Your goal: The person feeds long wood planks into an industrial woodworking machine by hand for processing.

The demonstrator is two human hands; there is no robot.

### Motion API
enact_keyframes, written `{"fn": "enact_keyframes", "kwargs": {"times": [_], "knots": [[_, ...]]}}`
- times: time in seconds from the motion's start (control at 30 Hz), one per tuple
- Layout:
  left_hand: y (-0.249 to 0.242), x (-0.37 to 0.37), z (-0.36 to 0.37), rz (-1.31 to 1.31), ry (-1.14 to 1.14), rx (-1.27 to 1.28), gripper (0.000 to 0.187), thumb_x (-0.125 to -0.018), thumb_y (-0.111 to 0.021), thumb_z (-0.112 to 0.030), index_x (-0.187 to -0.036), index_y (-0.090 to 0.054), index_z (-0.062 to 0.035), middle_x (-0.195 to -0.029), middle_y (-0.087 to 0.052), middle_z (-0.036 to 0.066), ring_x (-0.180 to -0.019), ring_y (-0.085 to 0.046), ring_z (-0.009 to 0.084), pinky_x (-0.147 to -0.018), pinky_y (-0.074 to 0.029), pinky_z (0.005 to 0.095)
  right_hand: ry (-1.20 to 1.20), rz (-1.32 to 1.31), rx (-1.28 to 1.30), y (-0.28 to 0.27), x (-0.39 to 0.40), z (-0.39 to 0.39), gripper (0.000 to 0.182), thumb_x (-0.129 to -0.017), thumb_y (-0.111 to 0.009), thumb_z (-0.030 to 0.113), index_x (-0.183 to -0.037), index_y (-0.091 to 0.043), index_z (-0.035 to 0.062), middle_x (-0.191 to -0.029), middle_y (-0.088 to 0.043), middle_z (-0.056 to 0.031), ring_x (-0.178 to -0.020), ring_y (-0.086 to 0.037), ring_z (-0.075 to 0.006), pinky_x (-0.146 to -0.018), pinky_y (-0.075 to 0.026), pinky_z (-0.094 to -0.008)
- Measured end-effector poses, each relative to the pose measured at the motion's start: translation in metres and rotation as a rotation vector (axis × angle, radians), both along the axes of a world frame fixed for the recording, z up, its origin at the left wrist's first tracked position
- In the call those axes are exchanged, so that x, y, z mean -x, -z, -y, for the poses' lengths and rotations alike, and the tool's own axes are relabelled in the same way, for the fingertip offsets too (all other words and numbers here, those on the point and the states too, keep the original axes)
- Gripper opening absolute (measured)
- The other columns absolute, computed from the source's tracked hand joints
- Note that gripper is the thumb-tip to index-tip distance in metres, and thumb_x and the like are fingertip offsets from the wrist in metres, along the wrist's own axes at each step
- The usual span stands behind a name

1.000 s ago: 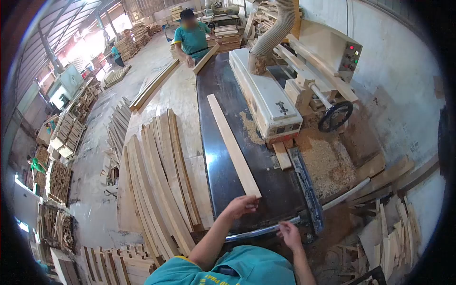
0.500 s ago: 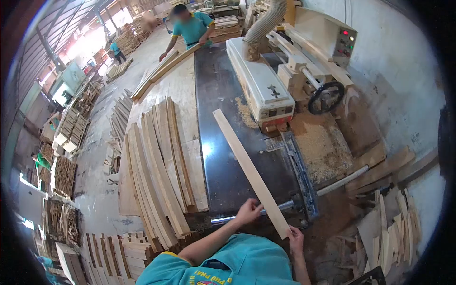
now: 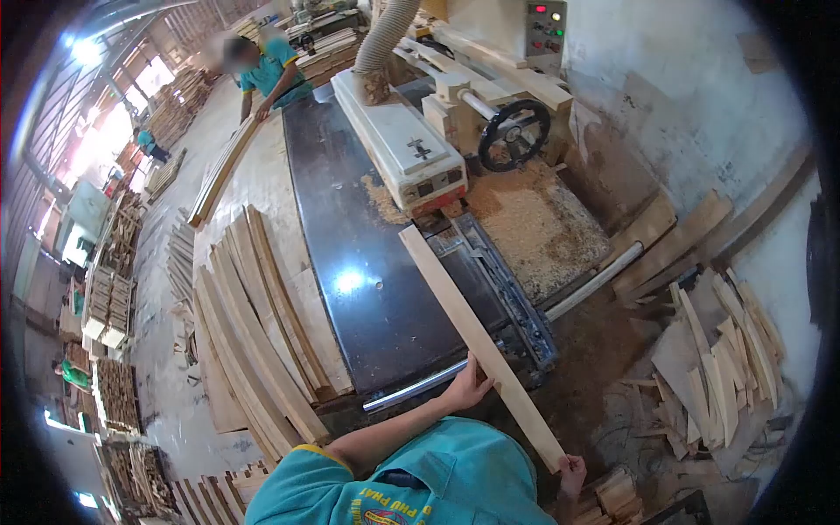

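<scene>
A long, pale wooden board (image 3: 490, 354) lies slantwise across the near end of the dark machine table (image 3: 350, 306), its far end close to the guide rail (image 3: 503, 293). My right hand (image 3: 571, 475) is closed around the board's near end, past the table edge. Further up, my left hand (image 3: 468, 388) grips the board's left edge beside the metal bar; some of its fingers are hidden. Beyond the board's far end stands the white machine housing (image 3: 402, 144).
Several curved wooden strips (image 3: 254, 324) lie on the wooden surface at left. Across the table a co-worker (image 3: 271, 74) handles long strips (image 3: 223, 171). A black handwheel (image 3: 514, 136), a sawdust pile (image 3: 534, 227) and a heap of offcuts (image 3: 722, 359) are at right.
My view has turned to the right. The board's far end has come nearer the guide rail, and my left hand has closed on its edge. The co-worker's strips have shifted.
</scene>
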State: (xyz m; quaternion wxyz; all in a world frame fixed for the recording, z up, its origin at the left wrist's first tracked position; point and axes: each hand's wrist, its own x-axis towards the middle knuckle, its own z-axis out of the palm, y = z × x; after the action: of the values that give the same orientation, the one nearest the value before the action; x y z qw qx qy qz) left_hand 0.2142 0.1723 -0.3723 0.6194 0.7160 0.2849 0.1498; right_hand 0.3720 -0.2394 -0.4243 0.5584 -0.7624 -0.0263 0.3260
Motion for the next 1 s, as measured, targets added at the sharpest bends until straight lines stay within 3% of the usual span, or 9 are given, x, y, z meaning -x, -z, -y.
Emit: {"fn": "enact_keyframes", "kwargs": {"times": [0.2, 0.3, 0.37, 0.47, 0.57, 0.63, 0.67, 0.73, 1.0], "knots": [[0.020, -0.035, -0.002, 0.035, 0.062, -0.114, 0.089, -0.098, -0.064, -0.014, -0.154, 0.003, 0.0080, -0.116, -0.061, 0.025, -0.098, -0.066, 0.0331, -0.081, -0.054, 0.0409, 0.116, 0.043, 0.209, 0.025, 0.001, 0.017, 0.036, -0.093, -0.077, 0.032, -0.097, -0.063, -0.0005, -0.086, -0.062, -0.0049, -0.076, -0.057, -0.0133, -0.067, -0.048, -0.0317], [0.004, -0.052, -0.002, -0.007, 0.043, -0.095, 0.088, -0.097, -0.065, -0.014, -0.152, 0.000, 0.0088, -0.114, -0.060, 0.026, -0.097, -0.066, 0.0344, -0.080, -0.054, 0.0426, 0.121, 0.072, 0.066, 0.029, -0.004, 0.014, 0.033, -0.096, -0.073, 0.030, -0.098, -0.061, -0.0002, -0.087, -0.060, -0.0045, -0.076, -0.056, -0.0134, -0.067, -0.047, -0.0337], [-0.001, -0.060, -0.002, -0.027, 0.016, -0.078, 0.087, -0.096, -0.065, -0.015, -0.152, -0.002, 0.0092, -0.113, -0.059, 0.026, -0.098, -0.066, 0.0355, -0.080, -0.053, 0.0435, 0.156, 0.080, 0.026, 0.029, -0.010, 0.010, 0.018, -0.098, -0.068, 0.017, -0.110, -0.059, 0.0065, -0.093, -0.061, -0.0026, -0.081, -0.060, -0.0126, -0.070, -0.053, -0.0278], [0.013, -0.072, -0.007, -0.016, -0.022, -0.115, 0.076, -0.099, -0.062, -0.012, -0.148, -0.008, 0.0073, -0.116, -0.058, 0.027, -0.099, -0.065, 0.0355, -0.083, -0.054, 0.0448, 0.187, -0.023, -0.065, 0.015, -0.012, -0.007, 0.020, -0.099, -0.067, 0.018, -0.112, -0.057, 0.0058, -0.098, -0.061, -0.0039, -0.087, -0.061, -0.0136, -0.071, -0.053, -0.0295], [0.025, -0.078, -0.014, -0.051, -0.149, -0.291, 0.072, -0.098, -0.063, -0.016, -0.144, -0.014, 0.0092, -0.114, -0.059, 0.029, -0.101, -0.065, 0.0404, -0.084, -0.054, 0.0458, 0.064, 0.080, -0.086, 0.060, -0.020, 0.007, 0.024, -0.100, -0.066, 0.018, -0.118, -0.056, 0.0051, -0.103, -0.061, -0.0053, -0.091, -0.062, -0.0145, -0.072, -0.055, -0.0309], [0.030, -0.082, -0.027, -0.089, -0.208, -0.310, 0.088, -0.095, -0.066, -0.024, -0.146, -0.009, 0.0205, -0.124, -0.055, 0.036, -0.111, -0.060, 0.0488, -0.095, -0.050, 0.0497, 0.058, -0.019, -0.116, 0.032, -0.019, -0.016, 0.026, -0.100, -0.066, 0.016, -0.121, -0.055, 0.0049, -0.106, -0.061, -0.0062, -0.094, -0.062, -0.0155, -0.073, -0.056, -0.0315], [0.025, -0.085, -0.034, -0.093, -0.212, -0.306, 0.088, -0.095, -0.066, -0.024, -0.146, -0.009, 0.0205, -0.124, -0.055, 0.036, -0.111, -0.060, 0.0488, -0.095, -0.050, 0.0497, 0.057, -0.118, -0.150, 0.016, -0.018, -0.029, 0.029, -0.099, -0.065, 0.015, -0.124, -0.054, 0.0048, -0.109, -0.061, -0.0072, -0.096, -0.062, -0.0166, -0.075, -0.057, -0.0321], [0.013, -0.092, -0.054, -0.419, -0.190, -0.256, 0.097, -0.092, -0.071, -0.031, -0.144, -0.012, 0.0246, -0.124, -0.055, 0.037, -0.113, -0.059, 0.0469, -0.096, -0.050, 0.0486, -0.020, -0.093, -0.186, 0.025, -0.023, -0.046, 0.030, -0.100, -0.064, 0.013, -0.126, -0.053, 0.0043, -0.110, -0.060, -0.0082, -0.097, -0.063, -0.0179, -0.077, -0.058, -0.0331], [0.019, -0.099, -0.148, -0.454, -0.293, -0.358, 0.107, -0.086, -0.077, -0.036, -0.145, -0.012, 0.0251, -0.125, -0.056, 0.036, -0.115, -0.059, 0.0463, -0.097, -0.051, 0.0463, -0.044, -0.228, -0.237, 0.008, -0.020, -0.156, 0.029, -0.101, -0.060, 0.009, -0.126, -0.048, 0.0002, -0.121, -0.057, -0.0128, -0.104, -0.063, -0.0229, -0.085, -0.060, -0.0418]]}}
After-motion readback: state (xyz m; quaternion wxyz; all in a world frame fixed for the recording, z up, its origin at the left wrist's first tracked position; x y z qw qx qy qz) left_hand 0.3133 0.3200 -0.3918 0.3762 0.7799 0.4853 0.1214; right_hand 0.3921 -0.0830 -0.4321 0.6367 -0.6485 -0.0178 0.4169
